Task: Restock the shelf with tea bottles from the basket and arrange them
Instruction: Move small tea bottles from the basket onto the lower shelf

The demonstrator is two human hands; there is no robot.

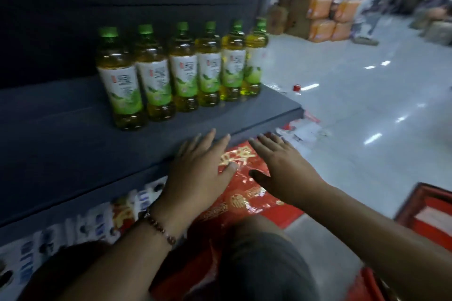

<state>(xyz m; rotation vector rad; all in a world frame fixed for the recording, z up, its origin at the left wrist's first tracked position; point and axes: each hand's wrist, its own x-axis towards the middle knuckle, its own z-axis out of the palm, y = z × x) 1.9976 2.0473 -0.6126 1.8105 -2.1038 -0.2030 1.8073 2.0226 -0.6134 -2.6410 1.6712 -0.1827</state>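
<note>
Several green-capped tea bottles [181, 73] with white and green labels stand upright in a row on the dark shelf [61, 129], running from its middle to its right end. My left hand [198, 173] is open, palm down, at the shelf's front edge, holding nothing; a bead bracelet circles its wrist. My right hand [283, 168] is open too, fingers spread, hovering just right of the left hand over red packaging below the shelf. The red basket [415, 205] sits on the floor at the right edge, only partly in view.
Red gold-printed packages [244, 193] and white and blue boxes [73, 232] fill the level under the shelf. The glossy floor [354, 95] stretches right. Orange and red stacked goods [327, 7] and a person stand far back.
</note>
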